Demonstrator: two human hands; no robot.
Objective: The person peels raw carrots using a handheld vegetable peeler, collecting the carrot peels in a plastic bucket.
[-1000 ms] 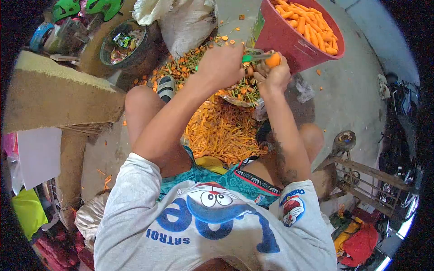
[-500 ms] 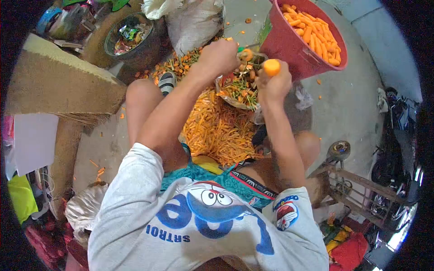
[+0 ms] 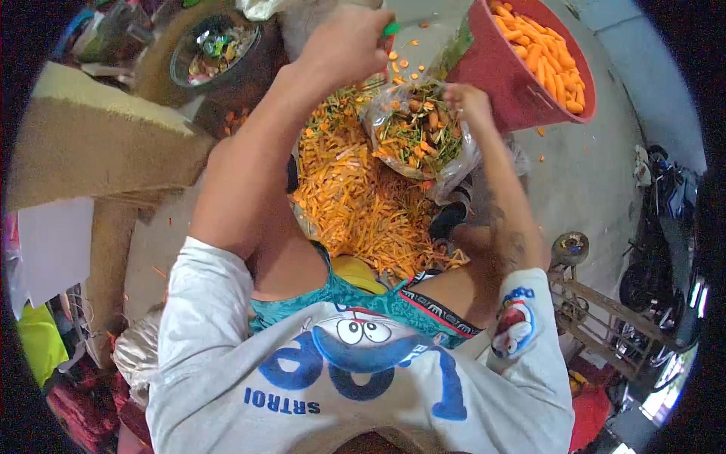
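Note:
My left hand [image 3: 344,47] is closed around a green-handled knife [image 3: 391,29], its thin grey blade pointing right and blurred. My right hand [image 3: 470,104] is at the right rim of a clear plastic bag [image 3: 467,160], fingers curled; whatever they hold is hidden. Inside the bag lie carrot ends, unpeeled carrots and green stem scraps [image 3: 425,132]. A thick heap of orange carrot peelings [image 3: 355,204] covers the floor between my legs, reaching up to the bag.
A red bucket [image 3: 514,83] full of peeled carrots [image 3: 546,57] leans at the upper right. A dark bin [image 3: 181,68] of rubbish stands upper left, beside a cardboard-coloured block [image 3: 98,136]. A wooden rack [image 3: 605,303] lies at the right. Carrot bits dot the concrete floor.
My left hand has moved up, away from the bag, with the knife. My right hand has lowered to the bag's rim, and the carrot it held is no longer visible.

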